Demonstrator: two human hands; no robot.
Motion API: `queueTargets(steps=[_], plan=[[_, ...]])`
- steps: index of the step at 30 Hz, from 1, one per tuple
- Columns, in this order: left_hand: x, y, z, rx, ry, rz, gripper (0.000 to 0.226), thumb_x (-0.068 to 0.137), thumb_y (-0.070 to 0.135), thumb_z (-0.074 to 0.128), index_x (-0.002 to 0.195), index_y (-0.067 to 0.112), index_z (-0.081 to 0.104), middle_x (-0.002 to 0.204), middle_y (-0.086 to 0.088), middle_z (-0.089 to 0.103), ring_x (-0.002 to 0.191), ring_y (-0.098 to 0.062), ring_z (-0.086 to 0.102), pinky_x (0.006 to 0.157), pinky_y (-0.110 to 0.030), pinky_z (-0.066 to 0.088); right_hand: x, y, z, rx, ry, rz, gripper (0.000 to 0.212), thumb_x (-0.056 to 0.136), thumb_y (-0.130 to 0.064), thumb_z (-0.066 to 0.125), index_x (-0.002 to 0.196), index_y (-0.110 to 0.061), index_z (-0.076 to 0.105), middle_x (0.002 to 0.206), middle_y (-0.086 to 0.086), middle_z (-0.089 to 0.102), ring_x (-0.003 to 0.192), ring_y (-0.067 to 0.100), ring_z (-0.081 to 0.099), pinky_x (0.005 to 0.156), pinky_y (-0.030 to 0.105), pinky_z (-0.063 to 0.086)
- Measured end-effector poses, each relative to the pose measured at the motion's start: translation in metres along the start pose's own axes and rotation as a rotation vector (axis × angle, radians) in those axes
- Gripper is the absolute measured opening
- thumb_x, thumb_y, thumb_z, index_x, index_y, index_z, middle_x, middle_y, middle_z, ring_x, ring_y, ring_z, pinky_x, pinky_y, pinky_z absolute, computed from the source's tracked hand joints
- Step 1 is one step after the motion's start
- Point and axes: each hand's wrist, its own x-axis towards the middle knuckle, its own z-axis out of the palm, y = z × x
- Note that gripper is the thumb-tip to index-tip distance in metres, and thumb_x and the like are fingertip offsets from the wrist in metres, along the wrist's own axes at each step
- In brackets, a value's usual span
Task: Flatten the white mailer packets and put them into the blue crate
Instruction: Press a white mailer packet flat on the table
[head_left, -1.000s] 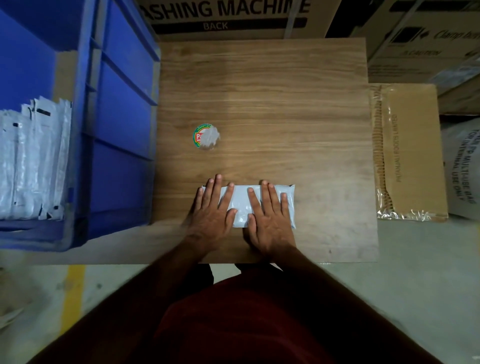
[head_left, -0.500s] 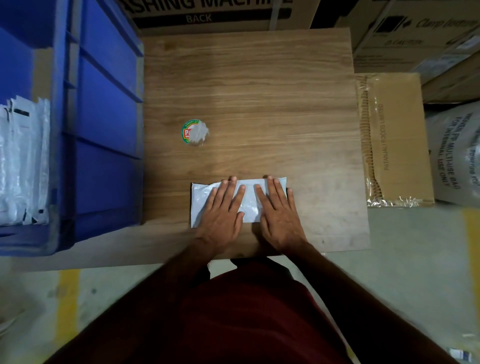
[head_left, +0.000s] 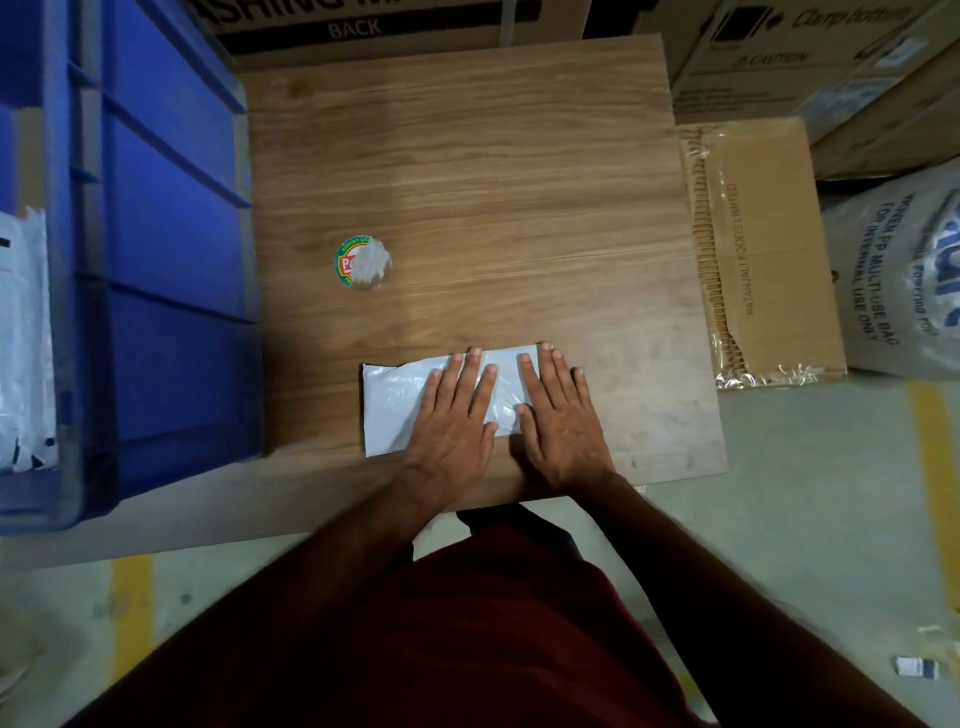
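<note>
- Head view: your left hand (head_left: 451, 422) and right hand (head_left: 562, 420) are pressing flat, fingers straight, on the white mailer packet (head_left: 395, 410), grasping nothing.
- Blue crate (head_left: 166, 270) is sitting left of the table (head_left: 467, 182).

Before you, a wood-grain desk (head_left: 467, 171) carries a round, half-torn green and red sticker (head_left: 362, 261). To your right, a flattened brown carton (head_left: 763, 249) printed "Patanjali Foods Limited" lies beside a white woven bag (head_left: 898, 280) marked "for internal use only". Printed cardboard boxes (head_left: 779, 47) stand behind the desk. Yellow floor markings (head_left: 935, 457) cross the grey concrete floor (head_left: 805, 519).
</note>
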Motion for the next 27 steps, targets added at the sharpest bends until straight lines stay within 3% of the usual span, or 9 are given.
queueTargets(steps=[3,9,12,14,17,22,27], plan=[[0.008,0.013,-0.003,-0.014,0.032,0.007,0.071,0.095,0.036,0.03,0.159,0.005,0.026,0.166,-0.021,0.018,0.154,-0.037,0.018,0.124,-0.051,0.01,0.002,0.002,-0.003,0.033,-0.006,0.0,0.064,0.106,-0.036,0.026,0.163,-0.014,0.011,0.171,0.01,0.002,0.158,0.022,-0.003,0.127,0.048,0.003],[0.01,0.015,0.005,-0.022,-0.062,0.101,0.072,0.097,0.039,0.018,0.163,0.011,0.006,0.17,-0.014,-0.004,0.157,-0.03,-0.003,0.126,-0.05,0.009,-0.005,0.016,0.003,0.001,-0.001,0.057,0.064,0.106,-0.038,0.027,0.162,-0.009,0.015,0.17,0.012,0.005,0.158,0.022,-0.001,0.127,0.046,0.004],[0.01,0.007,0.0,-0.046,-0.003,0.163,0.071,0.099,0.033,0.031,0.162,0.009,0.012,0.17,-0.014,0.003,0.157,-0.028,0.003,0.127,-0.048,0.011,-0.005,0.009,0.0,0.017,0.035,0.064,0.065,0.104,-0.033,0.029,0.162,-0.007,0.016,0.17,0.014,0.006,0.158,0.023,0.0,0.127,0.05,0.007],[0.006,-0.006,-0.004,-0.059,0.065,0.112,0.07,0.098,0.03,0.04,0.161,0.005,0.018,0.169,-0.017,0.009,0.157,-0.03,0.009,0.126,-0.049,0.015,0.0,0.0,-0.003,0.03,0.057,0.033,0.066,0.102,-0.029,0.031,0.161,-0.005,0.015,0.17,0.015,0.006,0.158,0.025,-0.001,0.127,0.049,0.004],[-0.006,-0.02,-0.002,-0.083,0.096,-0.079,0.069,0.099,0.036,0.036,0.16,0.007,0.021,0.167,-0.021,0.012,0.156,-0.035,0.01,0.124,-0.054,0.015,0.008,-0.013,-0.001,-0.006,0.012,-0.047,0.064,0.105,-0.034,0.026,0.162,-0.01,0.013,0.17,0.014,0.002,0.158,0.025,-0.004,0.127,0.046,0.0],[-0.011,-0.03,0.008,-0.099,0.031,-0.072,0.069,0.104,0.043,0.033,0.163,0.014,0.013,0.17,-0.011,0.003,0.157,-0.028,0.002,0.126,-0.051,0.01,0.014,-0.013,0.005,-0.074,-0.057,-0.07,0.064,0.105,-0.038,0.025,0.163,-0.013,0.014,0.17,0.014,0.0,0.158,0.026,-0.004,0.127,0.05,0.005],[-0.009,-0.027,0.004,-0.098,0.035,-0.106,0.067,0.103,0.041,0.028,0.161,0.01,0.019,0.169,-0.016,0.011,0.156,-0.032,0.01,0.125,-0.052,0.015,0.018,-0.031,0.001,-0.135,-0.067,-0.029,0.069,0.101,-0.037,0.03,0.162,-0.01,0.014,0.169,0.017,-0.001,0.157,0.029,-0.004,0.127,0.051,0.004]])
